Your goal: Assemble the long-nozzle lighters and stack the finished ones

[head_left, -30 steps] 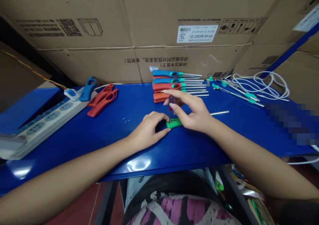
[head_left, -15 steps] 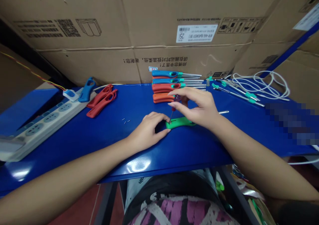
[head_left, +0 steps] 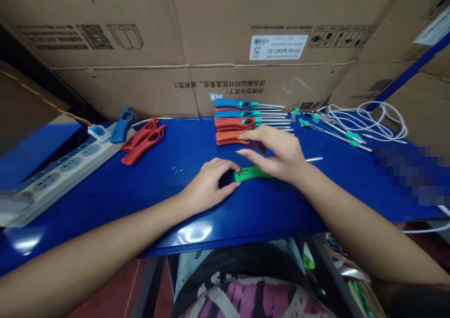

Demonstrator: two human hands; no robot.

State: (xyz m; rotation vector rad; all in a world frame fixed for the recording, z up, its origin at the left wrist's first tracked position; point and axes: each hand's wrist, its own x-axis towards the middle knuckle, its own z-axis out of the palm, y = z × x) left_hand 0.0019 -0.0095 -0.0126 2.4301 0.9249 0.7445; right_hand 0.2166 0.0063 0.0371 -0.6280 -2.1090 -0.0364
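Observation:
A green stick-lighter handle (head_left: 253, 172) lies on the blue table, its metal tube showing past my right hand. The thumb and forefinger of my left hand (head_left: 213, 183) pinch the handle's left end. Above it, my right hand (head_left: 283, 155) has its fingers closed round a screwdriver (head_left: 251, 146) with a dark red grip, mostly hidden. The screwdriver's thin shaft slants down to the handle's left end, near my left fingertip. A few tiny metal pieces, probably screws (head_left: 181, 170), lie to the left of my left hand.
Behind my hands lie stacked blue, red and orange stick lighters (head_left: 230, 122). Metal tubes with green parts (head_left: 346, 132) and a coiled white cable (head_left: 383, 109) are at back right. Left stand red handle shells (head_left: 143, 147), a blue one (head_left: 123, 126) and a power strip (head_left: 68, 168). Cardboard (head_left: 140, 88) rises behind.
My right hand has turned slightly around the screwdriver, and its fingers now cover more of the grip. My left hand and the green handle stay in place.

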